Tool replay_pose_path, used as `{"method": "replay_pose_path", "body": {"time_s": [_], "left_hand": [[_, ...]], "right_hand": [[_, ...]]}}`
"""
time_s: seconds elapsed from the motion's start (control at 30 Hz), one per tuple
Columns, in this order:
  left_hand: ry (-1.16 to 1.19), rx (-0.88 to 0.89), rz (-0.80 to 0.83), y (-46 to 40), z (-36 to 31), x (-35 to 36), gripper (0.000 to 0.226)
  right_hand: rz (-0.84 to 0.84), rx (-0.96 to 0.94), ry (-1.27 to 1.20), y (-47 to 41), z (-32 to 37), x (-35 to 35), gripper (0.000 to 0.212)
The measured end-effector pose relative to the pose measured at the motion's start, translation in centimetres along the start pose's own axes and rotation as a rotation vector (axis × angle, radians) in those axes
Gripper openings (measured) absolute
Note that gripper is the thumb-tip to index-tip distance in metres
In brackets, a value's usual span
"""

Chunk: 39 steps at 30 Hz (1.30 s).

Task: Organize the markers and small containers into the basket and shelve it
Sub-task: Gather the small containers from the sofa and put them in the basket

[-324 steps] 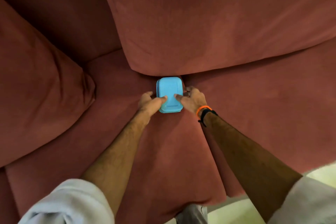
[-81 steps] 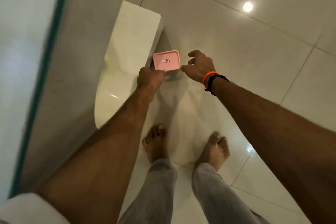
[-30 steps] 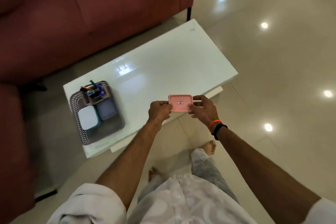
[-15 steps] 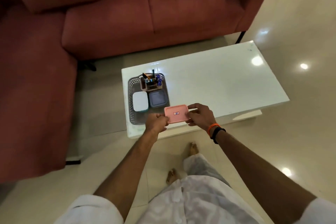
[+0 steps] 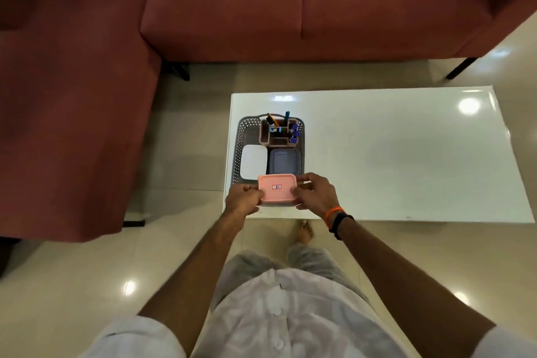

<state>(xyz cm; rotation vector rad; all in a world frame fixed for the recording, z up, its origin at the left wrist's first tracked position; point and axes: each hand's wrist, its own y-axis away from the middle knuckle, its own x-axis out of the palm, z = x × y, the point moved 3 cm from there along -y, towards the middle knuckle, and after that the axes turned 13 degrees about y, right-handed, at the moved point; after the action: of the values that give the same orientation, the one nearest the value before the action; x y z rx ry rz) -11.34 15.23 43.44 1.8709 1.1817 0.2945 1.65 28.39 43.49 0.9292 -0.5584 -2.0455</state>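
Observation:
A pink lidded container (image 5: 278,188) with a small label is held between both hands over the near end of the grey perforated basket (image 5: 240,136). My left hand (image 5: 242,200) grips its left end and my right hand (image 5: 315,193) grips its right end. Inside the basket sit a white container (image 5: 253,161), a grey-blue container (image 5: 282,161) and a brown organizer (image 5: 277,132) with markers standing in it. The basket's near rim is hidden behind the pink container.
The basket stands at the left end of a white glossy coffee table (image 5: 406,154). A red sofa (image 5: 261,9) wraps behind and to the left. My feet stand on the tiled floor (image 5: 87,285) at the table's near edge.
I have turned to face the table squarely. Both hands carried the pink container left and forward until it hangs over the basket's near end.

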Motion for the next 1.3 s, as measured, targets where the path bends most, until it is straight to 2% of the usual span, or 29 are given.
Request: {"method": "replay_pose_path", "body": {"time_s": [0.23, 0.5, 0.63, 0.83, 1.03, 1.13, 1.2, 1.3], "left_hand": [[0.008, -0.064, 0.01, -4.0, 0.3, -0.8, 0.019], [-0.065, -0.169, 0.03, -12.9, 5.6, -0.6, 0.004], [-0.083, -0.204, 0.059, -17.2, 8.0, 0.3, 0.007], [-0.129, -0.206, 0.126, -21.7, 9.4, 2.0, 0.011], [-0.208, -0.193, 0.154, -23.3, 9.3, 3.0, 0.018], [-0.23, -0.194, 0.166, -23.2, 8.7, 3.0, 0.001], [-0.248, -0.2, 0.191, -23.0, 8.4, 3.0, 0.01], [-0.279, -0.182, 0.204, -22.4, 7.2, 2.7, 0.006]], "right_hand": [[0.038, 0.073, 0.05, -3.4, -0.5, 3.1, 0.025], [0.032, 0.204, 0.158, -10.2, -4.7, 9.3, 0.024], [0.008, 0.27, 0.187, -13.6, -7.4, 11.7, 0.018], [-0.041, 0.295, 0.232, -17.7, -9.0, 13.7, 0.024], [-0.019, 0.317, 0.354, -19.6, -9.0, 14.1, 0.035], [0.002, 0.32, 0.361, -19.7, -8.7, 14.1, 0.035], [0.024, 0.318, 0.356, -19.6, -8.4, 13.9, 0.033], [0.022, 0.35, 0.334, -19.2, -7.5, 12.8, 0.031]]}}
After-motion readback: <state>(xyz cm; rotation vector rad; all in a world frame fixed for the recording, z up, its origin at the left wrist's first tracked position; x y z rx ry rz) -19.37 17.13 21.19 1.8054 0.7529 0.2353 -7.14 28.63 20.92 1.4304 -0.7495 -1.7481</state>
